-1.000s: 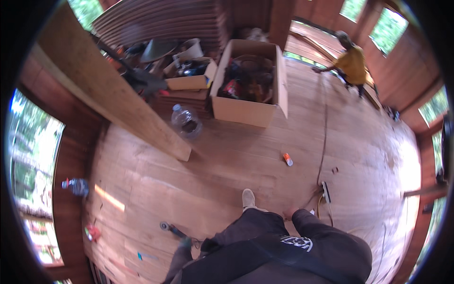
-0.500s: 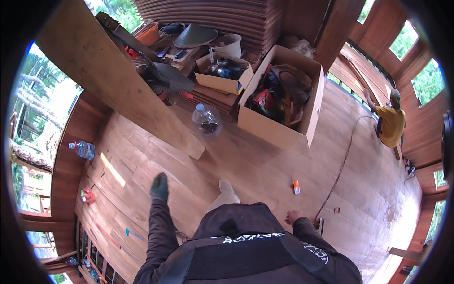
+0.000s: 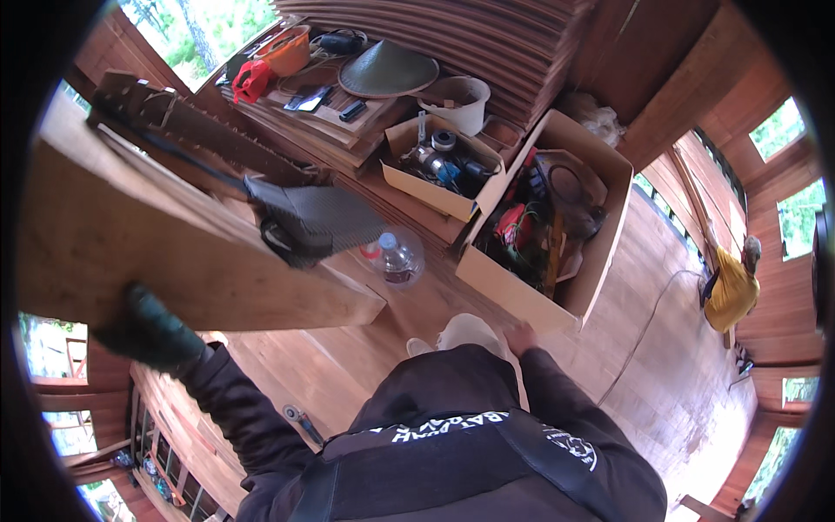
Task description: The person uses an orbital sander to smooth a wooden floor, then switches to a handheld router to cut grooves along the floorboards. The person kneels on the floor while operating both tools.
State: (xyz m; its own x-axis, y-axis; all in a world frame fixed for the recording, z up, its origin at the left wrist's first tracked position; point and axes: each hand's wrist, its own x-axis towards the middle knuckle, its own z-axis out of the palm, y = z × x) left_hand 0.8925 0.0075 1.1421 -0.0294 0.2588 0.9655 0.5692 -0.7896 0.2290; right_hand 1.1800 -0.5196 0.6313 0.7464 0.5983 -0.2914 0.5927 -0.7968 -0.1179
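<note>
A wide, pale wooden plank [image 3: 200, 270] slants across the left side, its narrow end close to the floor. My left hand [image 3: 161, 335], in a dark green glove, is raised against the plank's lower edge. The thumb overlaps the wood, while the other fingers are dark and smeared by motion. My bare right hand [image 3: 522, 337] holds nothing visible. It reaches forward beside my light-coloured trouser leg [image 3: 474, 332], close to the bottom edge of a large cardboard box [image 3: 513, 274], with its fingers loosely extended. Just beyond the plank's end stands a clear plastic bottle [image 3: 400, 264].
A smaller open box [image 3: 426, 193] holds power tools. A conical hat [image 3: 387, 70], a white bucket [image 3: 461, 103] and an orange helmet [image 3: 283, 52] lie on stacked boards. A round-headed hand tool [image 3: 303, 424] is on the floor. A person in yellow [image 3: 732, 291] crouches far right.
My left hand has risen leftward from beside my leg to the plank. My right hand has moved forward, toward the large box. The plank appears lower and flatter; my view has shifted too.
</note>
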